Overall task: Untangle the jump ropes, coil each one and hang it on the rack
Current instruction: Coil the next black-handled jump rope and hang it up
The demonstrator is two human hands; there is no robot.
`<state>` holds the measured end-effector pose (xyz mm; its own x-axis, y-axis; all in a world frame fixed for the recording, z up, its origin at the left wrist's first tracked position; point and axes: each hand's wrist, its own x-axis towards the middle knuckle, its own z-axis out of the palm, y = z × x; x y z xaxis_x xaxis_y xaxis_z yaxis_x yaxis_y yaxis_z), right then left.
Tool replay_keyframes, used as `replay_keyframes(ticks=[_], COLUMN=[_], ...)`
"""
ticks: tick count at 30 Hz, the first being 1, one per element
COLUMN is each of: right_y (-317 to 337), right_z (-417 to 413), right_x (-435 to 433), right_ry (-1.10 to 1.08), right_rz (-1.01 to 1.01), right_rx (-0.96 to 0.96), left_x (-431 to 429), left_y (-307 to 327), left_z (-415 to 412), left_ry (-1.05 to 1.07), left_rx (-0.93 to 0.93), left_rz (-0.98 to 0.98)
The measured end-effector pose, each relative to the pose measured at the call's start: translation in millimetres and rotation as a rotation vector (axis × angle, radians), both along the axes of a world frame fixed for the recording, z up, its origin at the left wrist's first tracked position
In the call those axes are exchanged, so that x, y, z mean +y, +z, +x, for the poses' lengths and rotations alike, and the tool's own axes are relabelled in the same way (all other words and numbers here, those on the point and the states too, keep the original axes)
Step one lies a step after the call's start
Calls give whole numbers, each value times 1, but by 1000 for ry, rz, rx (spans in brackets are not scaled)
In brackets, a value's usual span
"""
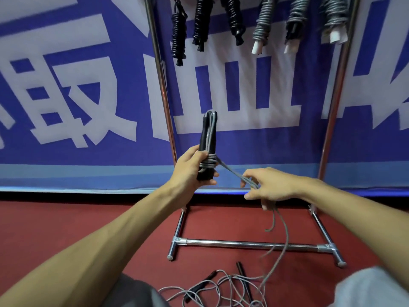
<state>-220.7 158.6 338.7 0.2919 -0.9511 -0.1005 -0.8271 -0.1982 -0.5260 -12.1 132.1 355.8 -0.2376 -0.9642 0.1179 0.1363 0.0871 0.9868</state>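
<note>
My left hand (188, 171) grips a pair of black jump rope handles (207, 138) held upright, with a few turns of grey cord (209, 163) wound around them. From those turns the cord runs down-right into my right hand (269, 187), which pinches it; the slack end trails down to the floor. A tangle of grey jump ropes (221, 289) with black handles lies on the red floor below. The chrome rack (250, 243) stands in front of me, with several coiled ropes (261, 23), black and grey, hanging along its top.
A blue banner (77, 96) with large white characters covers the wall behind the rack. The rack's uprights rise on both sides and its base feet (171, 251) rest on the red floor. My knees in grey trousers (371, 291) sit at the bottom.
</note>
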Motion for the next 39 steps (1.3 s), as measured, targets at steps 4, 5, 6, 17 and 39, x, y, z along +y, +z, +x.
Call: replay_keyframes(ticks=[4, 5, 6, 17, 39], right_y=[0, 3, 7, 30, 16], right_z=[0, 2, 5, 21, 1], right_x=[-2, -1, 1, 15, -1], right_ry=[46, 68, 87, 234, -269], right_rz=[-30, -64, -111, -620, -184], right_rx=[145, 148, 135, 222, -507], left_x=[-11, -13, -15, -8, 15], left_y=[-6, -8, -11, -32, -4], left_z=[12, 15, 18, 12, -7], left_ry=[87, 102, 112, -242, -171], left_rx=[2, -19, -53, -1172, -304], left_rz=[-17, -24, -25, -498, -100])
